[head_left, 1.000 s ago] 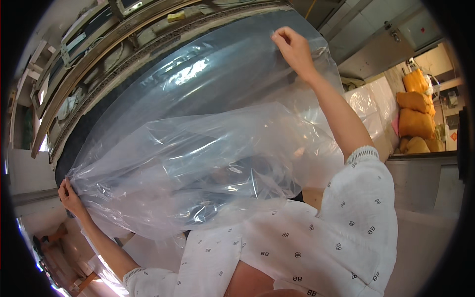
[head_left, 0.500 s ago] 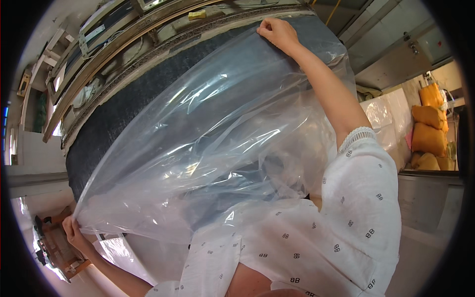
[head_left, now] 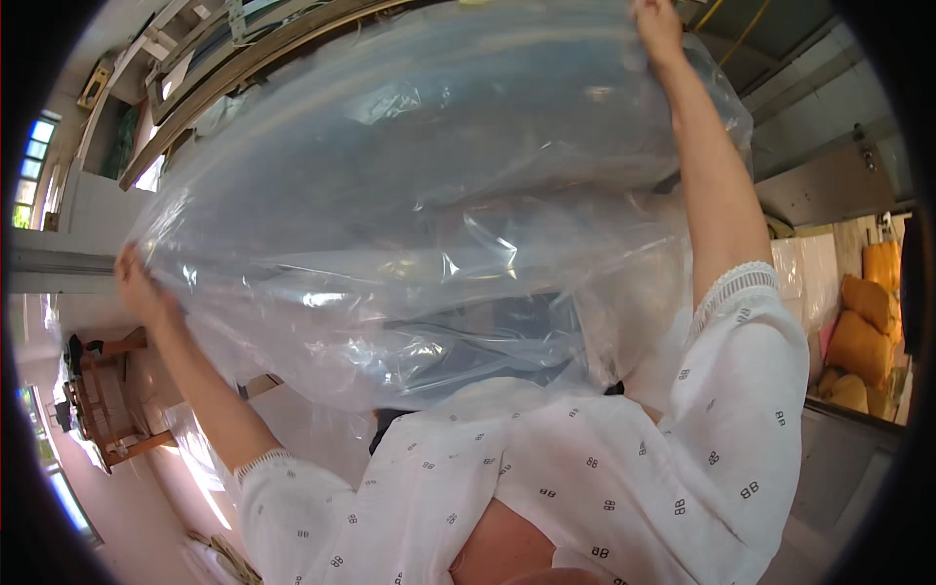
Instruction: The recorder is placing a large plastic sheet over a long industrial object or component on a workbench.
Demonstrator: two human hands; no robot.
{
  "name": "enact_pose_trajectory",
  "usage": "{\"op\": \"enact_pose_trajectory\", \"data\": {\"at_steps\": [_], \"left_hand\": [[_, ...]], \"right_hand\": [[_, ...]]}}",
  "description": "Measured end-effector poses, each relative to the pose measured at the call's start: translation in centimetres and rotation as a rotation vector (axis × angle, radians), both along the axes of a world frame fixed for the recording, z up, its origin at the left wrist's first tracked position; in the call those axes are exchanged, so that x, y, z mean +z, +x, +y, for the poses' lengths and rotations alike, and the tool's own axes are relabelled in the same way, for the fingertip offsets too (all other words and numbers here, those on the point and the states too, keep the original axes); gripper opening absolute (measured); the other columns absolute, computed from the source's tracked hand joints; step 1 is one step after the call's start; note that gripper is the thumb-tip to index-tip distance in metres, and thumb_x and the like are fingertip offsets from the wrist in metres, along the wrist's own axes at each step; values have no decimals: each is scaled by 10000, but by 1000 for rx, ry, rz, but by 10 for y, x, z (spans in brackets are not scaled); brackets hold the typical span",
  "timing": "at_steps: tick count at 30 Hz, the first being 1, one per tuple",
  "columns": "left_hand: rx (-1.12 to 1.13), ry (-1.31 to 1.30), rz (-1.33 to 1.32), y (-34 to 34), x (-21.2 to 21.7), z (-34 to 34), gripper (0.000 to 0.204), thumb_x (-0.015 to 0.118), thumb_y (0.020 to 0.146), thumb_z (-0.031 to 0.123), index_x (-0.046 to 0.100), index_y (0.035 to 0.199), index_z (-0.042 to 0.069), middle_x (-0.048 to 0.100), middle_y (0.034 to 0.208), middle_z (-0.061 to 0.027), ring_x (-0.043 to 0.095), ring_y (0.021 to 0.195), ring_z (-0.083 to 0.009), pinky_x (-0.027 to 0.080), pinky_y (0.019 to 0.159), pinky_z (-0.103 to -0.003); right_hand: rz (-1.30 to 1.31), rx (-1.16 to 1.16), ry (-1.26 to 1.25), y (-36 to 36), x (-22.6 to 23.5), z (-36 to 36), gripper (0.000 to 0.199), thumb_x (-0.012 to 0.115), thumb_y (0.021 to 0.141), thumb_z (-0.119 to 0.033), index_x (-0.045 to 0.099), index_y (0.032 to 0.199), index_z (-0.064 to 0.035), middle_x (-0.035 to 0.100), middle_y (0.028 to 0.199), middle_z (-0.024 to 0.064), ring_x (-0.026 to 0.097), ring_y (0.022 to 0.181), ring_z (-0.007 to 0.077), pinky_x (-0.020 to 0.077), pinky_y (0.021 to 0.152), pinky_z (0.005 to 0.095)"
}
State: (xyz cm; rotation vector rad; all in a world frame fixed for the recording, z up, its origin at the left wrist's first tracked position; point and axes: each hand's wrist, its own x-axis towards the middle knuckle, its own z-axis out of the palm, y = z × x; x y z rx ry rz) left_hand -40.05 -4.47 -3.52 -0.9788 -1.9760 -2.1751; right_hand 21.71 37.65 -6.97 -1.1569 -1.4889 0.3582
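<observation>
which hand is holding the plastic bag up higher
The right hand, gripping the clear plastic bag at its top edge near the picture's top; the left hand holds the bag's other side much lower.

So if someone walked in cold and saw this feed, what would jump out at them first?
The big clear plastic bag fills most of the view, billowed and crinkled. The right hand grips its edge at the very top, and the left hand holds the opposite edge at the far left, arms spread wide. At the right edge, orange sacks are stacked beyond a counter.
</observation>
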Motion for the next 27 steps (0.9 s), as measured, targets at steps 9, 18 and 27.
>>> {"op": "enact_pose_trajectory", "data": {"at_steps": [9, 18, 27], "left_hand": [[-52, -155, -155, -83, -87, 112, 218, 664, 799, 173, 663, 943, 10, 639, 841, -20, 548, 720, -95, 427, 651, -198], [150, -332, 164, -73, -79, 140, 216, 717, 718, 207, 604, 669, 29, 518, 648, 17, 413, 556, -80, 339, 500, -212], [31, -225, -201, -89, -85, 129, 223, 649, 773, 206, 547, 884, 42, 535, 815, -34, 485, 686, -109, 412, 538, -230]], "right_hand": [[-34, -42, -104, -4, -49, 7, 211, 665, 740, -262, 660, 825, -69, 592, 860, 45, 557, 787, 159, 432, 730, 286], [-212, -147, -95, -6, -48, 20, 273, 660, 708, -311, 623, 824, -67, 550, 853, 69, 528, 810, 213, 424, 757, 328], [-113, -342, -104, -7, -45, 26, 423, 648, 710, -343, 460, 917, -26, 429, 1051, 182, 441, 1000, 331, 343, 900, 377]]}}
